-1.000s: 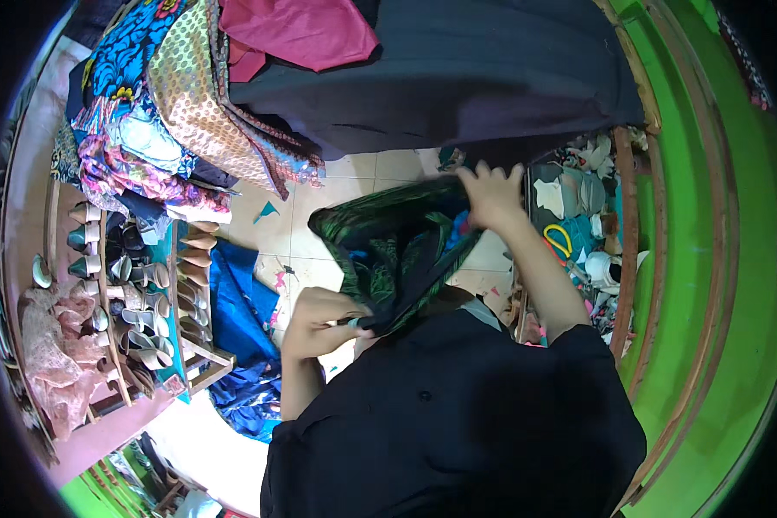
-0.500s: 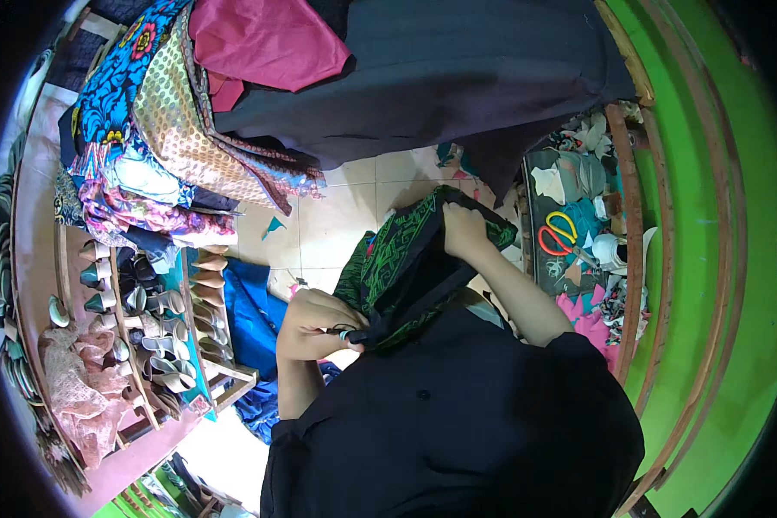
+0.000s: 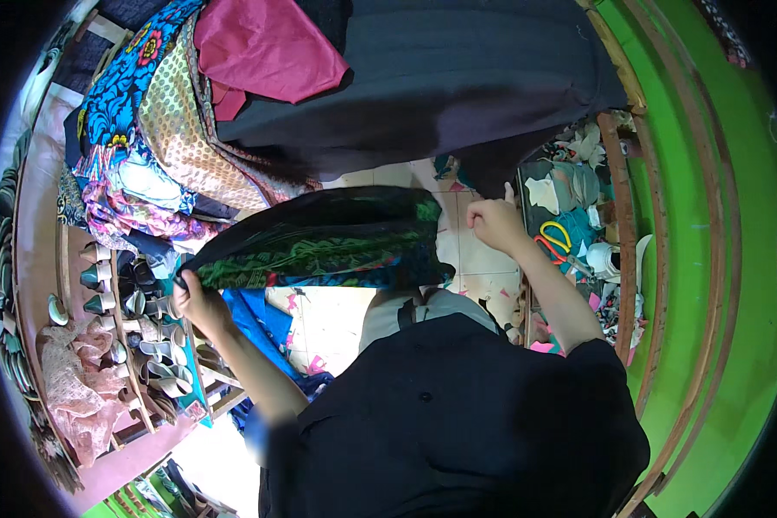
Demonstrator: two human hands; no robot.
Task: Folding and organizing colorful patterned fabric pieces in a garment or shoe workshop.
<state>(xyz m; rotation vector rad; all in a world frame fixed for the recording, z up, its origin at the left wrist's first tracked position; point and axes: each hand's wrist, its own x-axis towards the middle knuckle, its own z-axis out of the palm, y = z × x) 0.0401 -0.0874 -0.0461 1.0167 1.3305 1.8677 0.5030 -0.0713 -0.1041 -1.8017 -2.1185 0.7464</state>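
We see the left hand (image 3: pixel 194 298) closed around one end of a folded dark cloth with green pattern (image 3: pixel 319 242), fingers gripping its edge. The cloth stretches across in front of the body, above the tiled floor (image 3: pixel 337 315). The right hand (image 3: pixel 495 224) is at the other end, fingers curled narrow, but we cannot tell if it really holds the cloth. Yellow-handled scissors (image 3: pixel 557 237) lie near the right hand. Thread cones (image 3: pixel 104 289) stand beside the left hand.

Black short-sleeved top with small buttons, grey garment beneath crossed by a dark strap, bare forearms
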